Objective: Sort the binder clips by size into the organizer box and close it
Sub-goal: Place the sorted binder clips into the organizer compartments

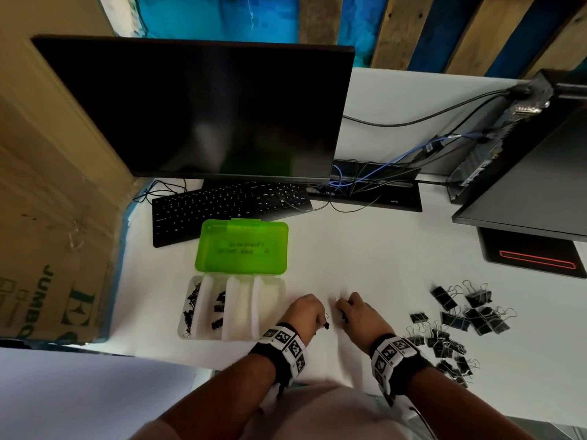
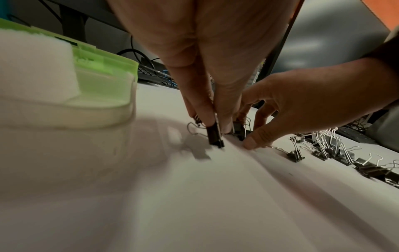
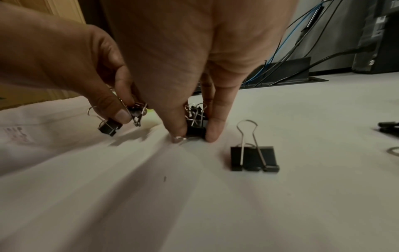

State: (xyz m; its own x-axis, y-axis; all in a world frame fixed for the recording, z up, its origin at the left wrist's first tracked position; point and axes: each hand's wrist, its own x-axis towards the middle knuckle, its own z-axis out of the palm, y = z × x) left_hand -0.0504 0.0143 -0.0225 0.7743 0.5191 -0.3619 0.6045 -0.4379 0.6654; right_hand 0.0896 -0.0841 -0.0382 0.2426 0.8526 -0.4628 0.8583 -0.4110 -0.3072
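Note:
The organizer box lies open left of centre, its green lid (image 1: 241,246) flipped back behind the clear tray (image 1: 242,309). Small black clips fill the leftmost compartment (image 1: 190,308), and a few lie in the second (image 1: 218,308). My left hand (image 1: 322,320) pinches a small black binder clip (image 2: 214,134) just above the white table, right of the tray (image 2: 64,109). My right hand (image 1: 341,308) is close beside it. Its thumb and a finger pinch a small clip cluster (image 3: 196,126) against the table. A medium clip (image 3: 253,158) stands just right of that hand.
A loose pile of black binder clips (image 1: 460,319) in mixed sizes lies at the right. A keyboard (image 1: 222,204) and monitor (image 1: 197,109) stand behind the box, with cables (image 1: 365,182) to the right. A cardboard box (image 1: 47,217) lines the left edge.

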